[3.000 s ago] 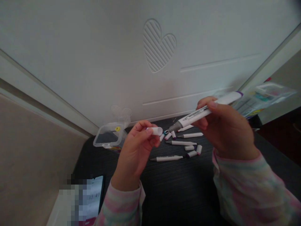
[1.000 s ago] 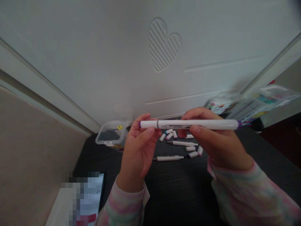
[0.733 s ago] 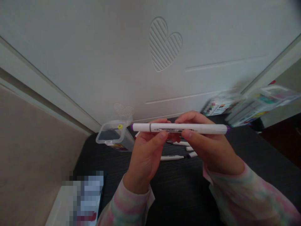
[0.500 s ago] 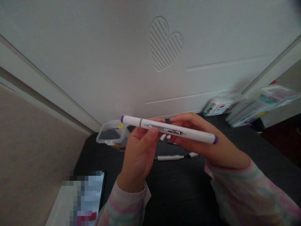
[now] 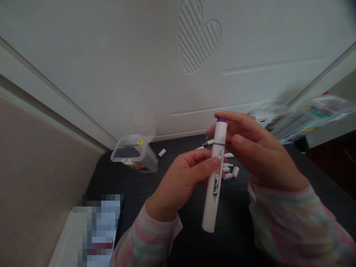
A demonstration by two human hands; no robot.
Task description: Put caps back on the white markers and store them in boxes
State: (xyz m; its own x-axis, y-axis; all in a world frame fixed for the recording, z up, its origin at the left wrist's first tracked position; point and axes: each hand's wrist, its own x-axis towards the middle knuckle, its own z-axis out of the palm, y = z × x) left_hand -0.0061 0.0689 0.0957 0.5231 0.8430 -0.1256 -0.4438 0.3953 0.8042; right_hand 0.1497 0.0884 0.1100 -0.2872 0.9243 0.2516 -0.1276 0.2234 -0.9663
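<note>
The left hand (image 5: pixel 182 180) is clamped around the middle of a purple-ended white marker (image 5: pixel 211 202), its upper end beside the right hand (image 5: pixel 258 154). The right hand's fingers and thumb stand apart; whether they touch it is unclear. Beyond both hands, loose caps (image 5: pixel 235 171) lie on the dark surface (image 5: pixel 125 191), a clear container (image 5: pixel 148 159) to their left.

Black lettering (image 5: pixel 215 185) on white marker (image 5: pixel 210 213): too blurred to read surely. Yellow sticker (image 5: pixel 140 142) on clear box (image 5: pixel 151 160): illegible.
</note>
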